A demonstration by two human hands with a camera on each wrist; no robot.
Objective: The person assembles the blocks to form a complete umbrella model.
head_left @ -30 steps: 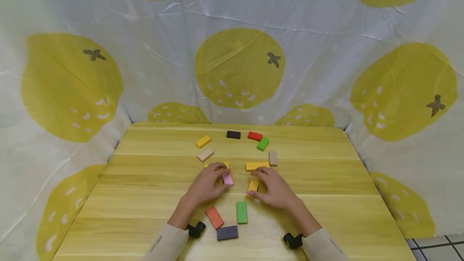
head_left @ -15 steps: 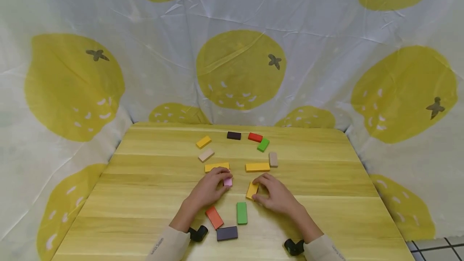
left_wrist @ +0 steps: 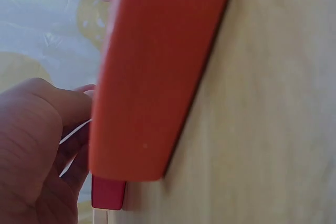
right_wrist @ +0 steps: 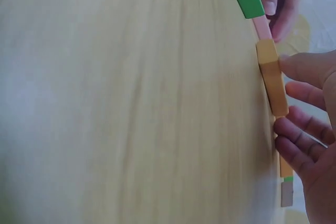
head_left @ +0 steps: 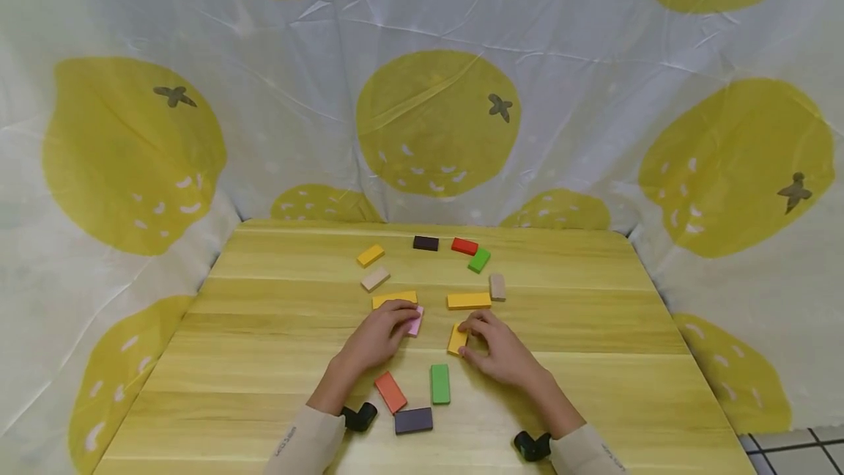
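On the wooden table (head_left: 264, 321), my left hand (head_left: 374, 334) bends its fingers over a pink block (head_left: 415, 322), holding it; the thumb's contact is partly hidden. To the right, my right hand (head_left: 504, 350) holds a yellow block (head_left: 456, 340) between thumb and fingers at its right side; the right wrist view shows the thumb against this yellow block (right_wrist: 272, 77) and fingertips around its far end. A long yellow block (head_left: 394, 300) lies just beyond my left hand, another long yellow block (head_left: 469, 301) beyond the right. In the left wrist view, an orange-red block (left_wrist: 152, 77) covers the fingertips.
Nearer my body lie the orange-red block (head_left: 390, 392), a green block (head_left: 439, 384) and a dark purple block (head_left: 413, 421). Farther back are a black block (head_left: 426, 243), a red block (head_left: 464, 246), a bright green block (head_left: 479, 261) and several others. A lemon-print cloth (head_left: 435, 20) surrounds the table.
The pink block has turned so its far end points more to the right. My right thumb and fingers have shifted to the yellow block's right side, and that block has moved slightly.
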